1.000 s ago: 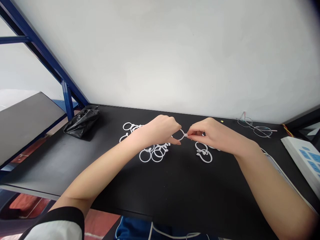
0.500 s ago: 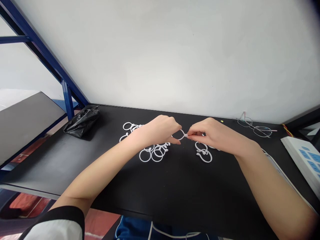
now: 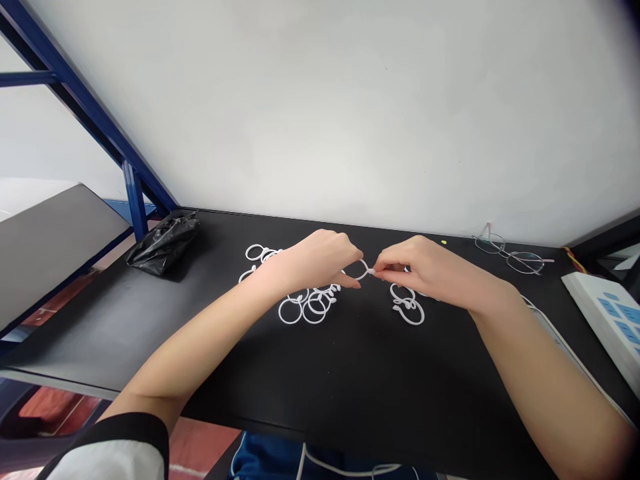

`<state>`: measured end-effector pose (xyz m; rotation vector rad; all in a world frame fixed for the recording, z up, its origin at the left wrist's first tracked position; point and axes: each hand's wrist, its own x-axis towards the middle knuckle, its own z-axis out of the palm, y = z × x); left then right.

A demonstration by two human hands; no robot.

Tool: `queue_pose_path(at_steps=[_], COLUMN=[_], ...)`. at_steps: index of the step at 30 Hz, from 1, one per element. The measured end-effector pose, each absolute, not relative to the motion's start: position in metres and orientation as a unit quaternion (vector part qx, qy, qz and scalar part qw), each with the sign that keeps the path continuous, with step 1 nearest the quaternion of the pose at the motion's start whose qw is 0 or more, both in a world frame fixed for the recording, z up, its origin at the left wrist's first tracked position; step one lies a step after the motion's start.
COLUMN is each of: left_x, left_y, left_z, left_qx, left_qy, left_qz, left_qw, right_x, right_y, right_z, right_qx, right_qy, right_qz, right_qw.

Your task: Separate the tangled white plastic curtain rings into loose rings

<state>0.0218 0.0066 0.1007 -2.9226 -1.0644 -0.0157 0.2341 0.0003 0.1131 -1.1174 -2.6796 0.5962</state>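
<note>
Between my hands, just above the black tabletop (image 3: 300,380), is a white curtain ring (image 3: 362,274). My left hand (image 3: 327,260) grips its left side; the fingers hide that part. With thumb and fingertips my right hand (image 3: 407,263) pinches the ring's knobbed end. Several more white rings (image 3: 291,311) lie in a loose, overlapping heap under and around my left hand, partly covered by it. A smaller group of rings (image 3: 413,313), tangled together, rests below my right hand, which hides some of it.
A crumpled black plastic bag (image 3: 164,245) lies at the table's back left. Eyeglasses (image 3: 524,263) rest at the back right, near a white power strip (image 3: 607,320) with blue sockets. A white cable (image 3: 575,360) runs beneath my right forearm. The wall (image 3: 320,120) bounds the back.
Hardly anything differs. Both hands keep their grip on the ring, and my right fingertips have shifted very slightly at its knobbed end.
</note>
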Motion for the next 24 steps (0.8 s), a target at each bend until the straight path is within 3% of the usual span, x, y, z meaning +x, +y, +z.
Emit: queue_pose_path(at_steps=[24], left_x=[0.0239], left_y=[0.0048], left_z=[0.1015], left_qx=[-0.935], left_qy=[-0.352], left_qz=[0.017], left_qw=[0.027], right_x=[0.2322], right_y=[-0.0008], right_z=[0.1115], right_qx=[-0.392], right_qy=[-0.893], right_qz=[0.206], right_qw=[0.077])
